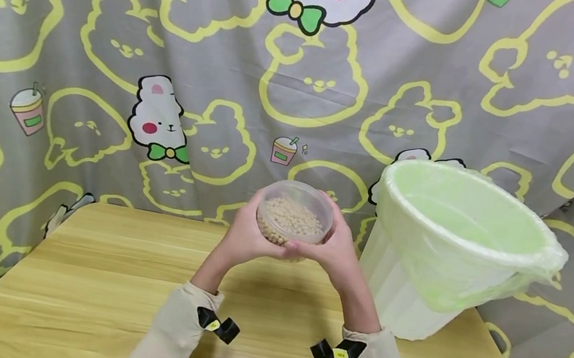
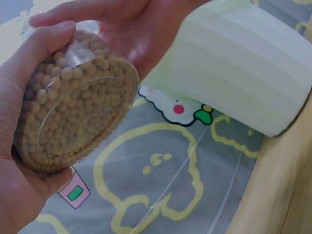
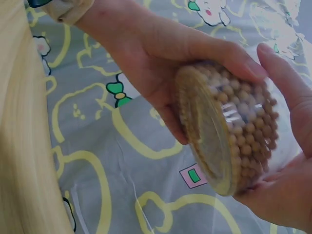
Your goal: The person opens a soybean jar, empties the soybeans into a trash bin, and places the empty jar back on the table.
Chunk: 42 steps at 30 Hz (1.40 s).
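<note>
A clear round plastic tub (image 1: 294,218) of small beige balls is held up over the far part of the table. My left hand (image 1: 248,233) grips its left side, and my right hand (image 1: 335,247) holds the opposite side, the thumbs meeting near the front. In the left wrist view, the tub's flat bottom (image 2: 80,122) is visible, packed with balls, and the left thumb and fingers curve round its wall. From the right wrist, the right thumb (image 3: 239,58) lies along the tub's side. Whether a clear lid covers the tub, I cannot tell.
At the right of the wooden table (image 1: 93,279) stands a white ribbed bin (image 1: 395,279), lined with a pale green plastic bag (image 1: 456,258) folded over its rim. Behind the table hangs a grey patterned curtain (image 1: 224,80). Black wrist cameras (image 1: 217,324) sit on both sleeves.
</note>
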### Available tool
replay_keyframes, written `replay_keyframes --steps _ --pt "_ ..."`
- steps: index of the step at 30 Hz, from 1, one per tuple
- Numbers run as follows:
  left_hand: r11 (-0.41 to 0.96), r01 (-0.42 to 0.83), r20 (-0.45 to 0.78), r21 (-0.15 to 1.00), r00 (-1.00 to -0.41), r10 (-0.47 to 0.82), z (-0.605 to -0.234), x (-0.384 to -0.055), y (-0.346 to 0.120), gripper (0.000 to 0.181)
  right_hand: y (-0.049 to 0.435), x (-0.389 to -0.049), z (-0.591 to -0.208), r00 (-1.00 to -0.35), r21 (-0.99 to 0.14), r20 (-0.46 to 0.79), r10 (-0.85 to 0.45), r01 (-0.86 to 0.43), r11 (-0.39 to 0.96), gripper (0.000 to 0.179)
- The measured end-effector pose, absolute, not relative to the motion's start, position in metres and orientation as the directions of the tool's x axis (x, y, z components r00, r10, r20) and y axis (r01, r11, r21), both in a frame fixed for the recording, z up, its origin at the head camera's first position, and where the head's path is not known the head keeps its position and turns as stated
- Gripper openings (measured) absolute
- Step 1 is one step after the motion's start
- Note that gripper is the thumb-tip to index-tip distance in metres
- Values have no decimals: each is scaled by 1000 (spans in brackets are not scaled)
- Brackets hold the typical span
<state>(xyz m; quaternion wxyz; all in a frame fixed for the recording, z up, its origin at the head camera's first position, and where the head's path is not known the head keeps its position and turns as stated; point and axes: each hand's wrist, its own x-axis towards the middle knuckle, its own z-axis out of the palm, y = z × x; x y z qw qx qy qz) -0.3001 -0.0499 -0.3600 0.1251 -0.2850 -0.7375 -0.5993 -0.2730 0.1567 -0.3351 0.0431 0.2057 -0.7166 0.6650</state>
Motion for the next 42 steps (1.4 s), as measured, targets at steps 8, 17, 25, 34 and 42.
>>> replay_keyframes --steps 8,17,25,34,42 --pt "133 553 503 823 -817 281 -358 -297 -50 118 147 -269 -337 -917 -917 374 -139 -388 92 105" --pt "77 584 531 808 -779 334 -358 -298 -53 117 145 -265 -337 -897 -890 422 -130 -437 127 108" --pt "36 631 575 775 -727 375 -355 -300 -56 117 145 -263 -336 -877 -867 462 -136 -478 138 108" --pt "-45 557 498 829 -699 514 -349 -298 -68 116 152 -264 -332 -840 -864 478 -255 -502 35 107" --pt "-34 556 507 831 -730 459 -352 -299 -64 109 150 -267 -333 -888 -911 387 -249 -410 48 102"
